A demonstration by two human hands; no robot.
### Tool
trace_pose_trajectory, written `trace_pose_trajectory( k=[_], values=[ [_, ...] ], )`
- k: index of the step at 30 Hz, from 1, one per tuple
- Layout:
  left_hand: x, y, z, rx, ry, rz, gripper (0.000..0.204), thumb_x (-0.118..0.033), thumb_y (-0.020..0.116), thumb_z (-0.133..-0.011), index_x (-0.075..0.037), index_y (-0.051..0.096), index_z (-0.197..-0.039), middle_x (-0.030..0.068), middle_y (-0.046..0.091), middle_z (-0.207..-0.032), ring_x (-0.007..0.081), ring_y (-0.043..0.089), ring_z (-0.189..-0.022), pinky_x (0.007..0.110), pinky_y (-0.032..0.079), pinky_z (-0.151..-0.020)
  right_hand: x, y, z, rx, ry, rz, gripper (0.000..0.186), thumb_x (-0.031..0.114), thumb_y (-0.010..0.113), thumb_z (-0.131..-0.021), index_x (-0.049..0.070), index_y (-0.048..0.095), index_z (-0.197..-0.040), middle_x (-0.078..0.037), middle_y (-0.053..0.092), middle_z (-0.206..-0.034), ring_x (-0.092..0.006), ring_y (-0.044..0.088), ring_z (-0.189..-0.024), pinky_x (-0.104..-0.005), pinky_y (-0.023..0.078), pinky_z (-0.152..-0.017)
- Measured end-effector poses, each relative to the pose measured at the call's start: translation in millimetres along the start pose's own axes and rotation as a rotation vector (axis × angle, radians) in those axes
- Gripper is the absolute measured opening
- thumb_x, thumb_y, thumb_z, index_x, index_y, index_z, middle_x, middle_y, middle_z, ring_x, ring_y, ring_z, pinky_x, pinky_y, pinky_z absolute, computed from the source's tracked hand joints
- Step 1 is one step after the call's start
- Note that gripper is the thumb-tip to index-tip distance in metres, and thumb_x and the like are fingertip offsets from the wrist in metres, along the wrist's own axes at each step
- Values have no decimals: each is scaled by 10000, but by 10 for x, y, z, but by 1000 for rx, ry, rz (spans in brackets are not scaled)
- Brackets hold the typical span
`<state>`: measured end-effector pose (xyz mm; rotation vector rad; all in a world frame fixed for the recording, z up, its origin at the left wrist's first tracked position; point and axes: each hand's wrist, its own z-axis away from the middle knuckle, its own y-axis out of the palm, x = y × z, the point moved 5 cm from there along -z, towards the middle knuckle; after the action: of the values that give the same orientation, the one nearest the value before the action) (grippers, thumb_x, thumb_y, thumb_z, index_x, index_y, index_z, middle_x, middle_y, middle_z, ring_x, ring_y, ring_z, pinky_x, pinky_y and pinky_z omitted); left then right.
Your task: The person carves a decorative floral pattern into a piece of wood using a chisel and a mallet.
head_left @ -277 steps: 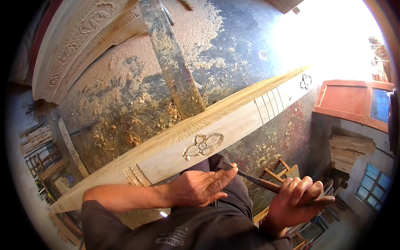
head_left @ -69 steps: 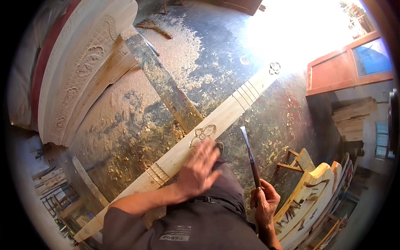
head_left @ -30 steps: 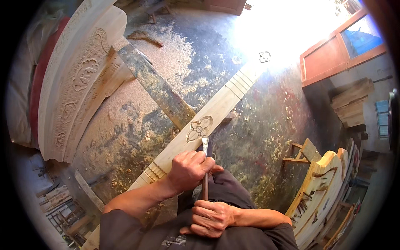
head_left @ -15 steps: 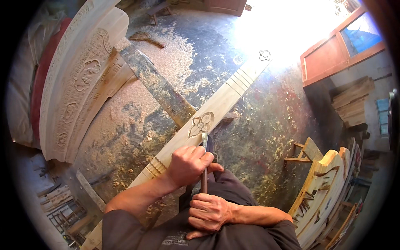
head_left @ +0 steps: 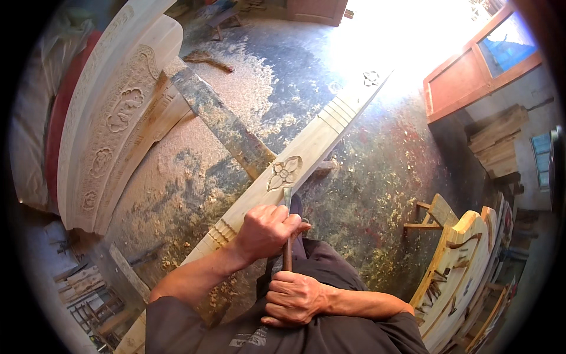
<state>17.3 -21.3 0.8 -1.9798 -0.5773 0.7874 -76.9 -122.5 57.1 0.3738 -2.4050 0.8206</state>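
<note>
A long pale wooden beam [head_left: 247,204] runs diagonally from lower left to upper right, with a four-petalled flower [head_left: 285,173] carved in its face. Both my hands are closed on one wood chisel [head_left: 288,255], which has a dark wooden handle. Its metal blade points away from me, the tip at the lower edge of the flower carving. My left hand [head_left: 266,233] wraps the upper part of the tool, its wrist over the beam. Lower down, against my dark shirt, my right hand [head_left: 295,298] grips the handle's end.
A dusty plank [head_left: 221,118] passes under the beam from the left. Large carved panels [head_left: 127,112] lean at far left, beside sawdust [head_left: 177,153]. Several carving tools [head_left: 435,286] lie on a pale wooden slab [head_left: 466,265] at lower right, near a small stool [head_left: 433,215]. A reddish door [head_left: 460,82] stands at upper right.
The beam's far end appears slightly farther right, and more of its right side shows. My left thumb has shifted up a little on the chisel. Both hands keep their hold.
</note>
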Motion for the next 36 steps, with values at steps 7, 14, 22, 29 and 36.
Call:
trace_pose_trajectory(
  k=[7, 14, 22, 29, 36],
  values=[
    [1, 8, 15, 2, -8, -3, 402, -399, 788, -1022, -136, 583, -796, 33, 506, -698, 227, 629, -604, 398, 484, -534, 0, 17, 9, -1, -6, -9, 482, 288, 808, -981, 123, 476, -672, -20, 408, -690, -209, 455, -615, -380, 386, -622],
    [30, 33, 39, 10, -22, 5, 401, -400, 773, -1035, -135, 581, -803, 37, 511, -704, 229, 640, -609, 397, 489, -539, -17, 34, -13, 23, 12, -4, 480, 283, 812, -974, 125, 475, -671, -21, 410, -690, -208, 457, -616, -381, 387, -618],
    [56, 9, 22, 18, -56, 46, 397, -393, 770, -1036, -133, 577, -806, 46, 519, -711, 243, 651, -617, 404, 493, -544, -29, 12, -104, -40, 29, 3, 487, 276, 821, -963, 123, 466, -667, -17, 372, -693, -202, 433, -614, -380, 366, -603],
    [85, -43, -27, 12, -86, 136, 401, -376, 801, -1012, -127, 581, -788, 54, 511, -705, 255, 643, -599, 412, 483, -532, -32, -41, -238, -29, 36, 7, 502, 306, 802, -978, 124, 454, -665, -17, 366, -689, -199, 421, -611, -377, 348, -589],
    [132, -38, -12, -13, -99, 170, 440, -366, 840, -972, -125, 556, -737, 48, 482, -681, 253, 611, -555, 410, 453, -499, -64, 50, -242, -36, 31, 15, 495, 282, 745, -1009, 124, 433, -659, -15, 340, -686, -188, 409, -590, -363, 333, -568]
  ],
)
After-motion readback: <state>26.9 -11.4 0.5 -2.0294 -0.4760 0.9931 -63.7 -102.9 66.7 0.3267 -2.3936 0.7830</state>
